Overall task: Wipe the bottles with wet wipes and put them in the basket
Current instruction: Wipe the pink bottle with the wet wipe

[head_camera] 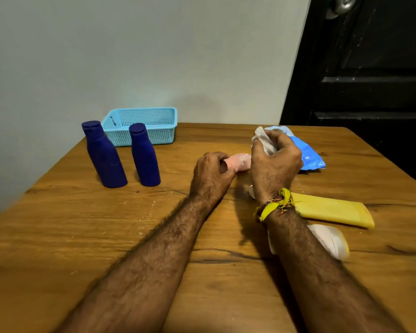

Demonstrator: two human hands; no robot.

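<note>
Closest in, a white bottle (332, 239) lies on the wooden counter (106, 236) half hidden under the right forearm, and a yellow bottle (334, 210) lies flat just past it, right of the wrist. The left hand (211, 171) is curled round a pink bottle (240, 162), mostly covered so its shape is hard to make out. The right hand (274, 162) sits right beside it, pinching a white wipe (262, 138). The blue wipes pack (308, 155) pokes out behind that hand. Off to the left, two dark blue bottles (106, 157) (144, 157) stand upright, with the light blue basket (142, 126) just behind them by the wall.
</note>
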